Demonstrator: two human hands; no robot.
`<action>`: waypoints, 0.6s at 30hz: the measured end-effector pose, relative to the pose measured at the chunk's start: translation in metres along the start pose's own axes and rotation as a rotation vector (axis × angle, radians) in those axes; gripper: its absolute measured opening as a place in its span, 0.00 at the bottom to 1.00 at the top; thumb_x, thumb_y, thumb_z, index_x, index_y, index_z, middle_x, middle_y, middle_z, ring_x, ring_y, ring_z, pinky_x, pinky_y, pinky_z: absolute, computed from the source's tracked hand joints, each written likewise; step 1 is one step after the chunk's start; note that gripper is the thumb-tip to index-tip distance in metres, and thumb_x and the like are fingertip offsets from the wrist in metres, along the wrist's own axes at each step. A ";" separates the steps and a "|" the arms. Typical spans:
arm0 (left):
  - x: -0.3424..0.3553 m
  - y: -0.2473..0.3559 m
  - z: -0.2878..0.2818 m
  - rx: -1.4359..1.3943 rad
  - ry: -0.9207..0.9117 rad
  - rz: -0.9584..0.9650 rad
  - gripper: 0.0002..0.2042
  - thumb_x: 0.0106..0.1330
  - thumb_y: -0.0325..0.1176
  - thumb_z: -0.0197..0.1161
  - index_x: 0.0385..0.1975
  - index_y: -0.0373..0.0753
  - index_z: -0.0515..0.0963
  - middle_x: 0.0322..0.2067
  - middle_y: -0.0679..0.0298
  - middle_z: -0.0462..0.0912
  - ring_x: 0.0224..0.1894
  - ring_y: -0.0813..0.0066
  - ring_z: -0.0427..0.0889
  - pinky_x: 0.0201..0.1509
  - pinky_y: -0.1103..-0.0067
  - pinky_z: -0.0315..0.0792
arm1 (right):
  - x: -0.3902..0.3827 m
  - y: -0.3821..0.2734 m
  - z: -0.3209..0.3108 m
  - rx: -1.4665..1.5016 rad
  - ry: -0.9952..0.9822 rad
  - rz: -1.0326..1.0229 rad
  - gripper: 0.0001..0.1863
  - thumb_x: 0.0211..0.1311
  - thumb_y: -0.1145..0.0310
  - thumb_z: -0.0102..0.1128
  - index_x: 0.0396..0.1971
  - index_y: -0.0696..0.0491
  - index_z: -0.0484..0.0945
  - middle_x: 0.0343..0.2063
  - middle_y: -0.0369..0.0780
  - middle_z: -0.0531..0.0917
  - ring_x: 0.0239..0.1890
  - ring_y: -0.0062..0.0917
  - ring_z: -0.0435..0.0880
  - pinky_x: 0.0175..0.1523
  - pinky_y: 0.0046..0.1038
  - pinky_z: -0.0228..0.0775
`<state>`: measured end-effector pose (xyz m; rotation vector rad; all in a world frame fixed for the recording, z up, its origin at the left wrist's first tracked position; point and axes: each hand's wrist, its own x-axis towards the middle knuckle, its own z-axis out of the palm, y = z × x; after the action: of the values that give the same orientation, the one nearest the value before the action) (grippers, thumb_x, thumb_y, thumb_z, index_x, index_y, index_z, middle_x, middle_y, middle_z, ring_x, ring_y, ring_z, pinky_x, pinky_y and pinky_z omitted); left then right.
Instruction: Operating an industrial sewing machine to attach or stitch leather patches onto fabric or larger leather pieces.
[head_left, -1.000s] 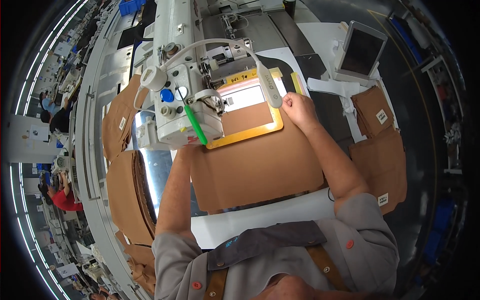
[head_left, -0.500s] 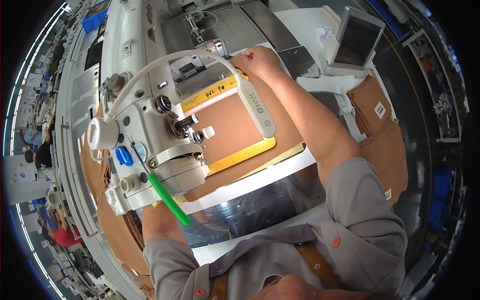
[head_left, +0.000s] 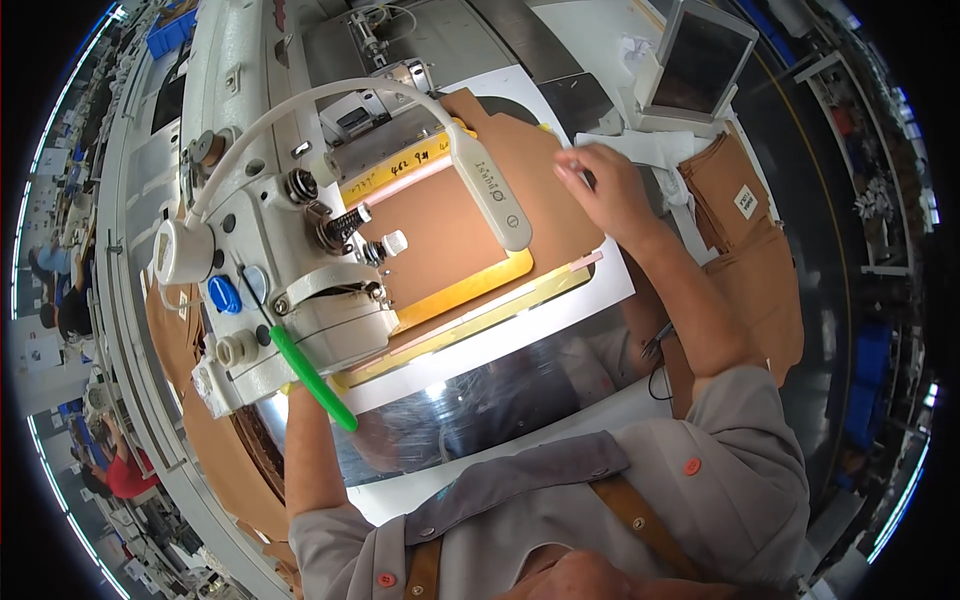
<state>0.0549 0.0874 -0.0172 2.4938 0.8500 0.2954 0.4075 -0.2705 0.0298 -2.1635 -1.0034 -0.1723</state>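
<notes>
My right hand (head_left: 603, 190) hovers just off the right edge of a brown fabric panel (head_left: 540, 190), fingers bent and loosely apart, nothing visible in them. The panel lies on a white sheet (head_left: 610, 285) under a yellow-edged clamp frame (head_left: 470, 287) of a sewing machine (head_left: 290, 270). Pale yellow and pink strips (head_left: 560, 285) show along the panel's near edge. From below, my left forearm (head_left: 315, 450) reaches up behind the machine head, which hides that hand. A white lamp on a bent arm (head_left: 490, 195) hangs over the panel. Green-handled tweezers (head_left: 312, 375) rest against the machine head.
Folded brown panels (head_left: 730, 195) with a white label lie at the right, beside a tilted screen (head_left: 700, 65). More brown pieces (head_left: 220, 440) sit left of the machine. A shiny metal plate (head_left: 470, 420) fronts the work. A small metal tool (head_left: 655, 342) lies near my right forearm.
My right hand has left the far edge of the brown panel and moved right and nearer. More of the panel and white sheet shows. The whole view has shifted slightly.
</notes>
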 end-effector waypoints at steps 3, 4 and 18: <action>-0.045 0.026 0.006 -0.020 0.013 -0.050 0.15 0.61 0.37 0.67 0.46 0.42 0.85 0.47 0.56 0.86 0.57 0.51 0.80 0.62 0.54 0.66 | -0.061 -0.015 -0.016 -0.140 -0.095 -0.088 0.18 0.63 0.66 0.67 0.52 0.53 0.79 0.52 0.41 0.83 0.55 0.36 0.81 0.60 0.42 0.68; -0.062 0.030 0.005 0.117 0.013 0.088 0.18 0.62 0.37 0.67 0.52 0.40 0.82 0.53 0.54 0.83 0.62 0.51 0.76 0.66 0.54 0.62 | -0.078 -0.021 -0.017 -0.114 -0.151 -0.068 0.23 0.62 0.66 0.67 0.57 0.53 0.76 0.58 0.42 0.80 0.62 0.37 0.77 0.65 0.44 0.64; -0.114 0.075 0.008 0.266 -0.049 0.128 0.41 0.72 0.62 0.49 0.76 0.36 0.56 0.76 0.53 0.57 0.80 0.58 0.52 0.81 0.54 0.39 | -0.138 -0.039 -0.002 -0.337 -0.234 -0.132 0.29 0.72 0.57 0.55 0.68 0.55 0.69 0.71 0.44 0.69 0.76 0.37 0.62 0.79 0.51 0.43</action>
<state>0.0069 -0.0380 0.0083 2.7962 0.7531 0.1721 0.2852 -0.3390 -0.0019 -2.4634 -1.3305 -0.1626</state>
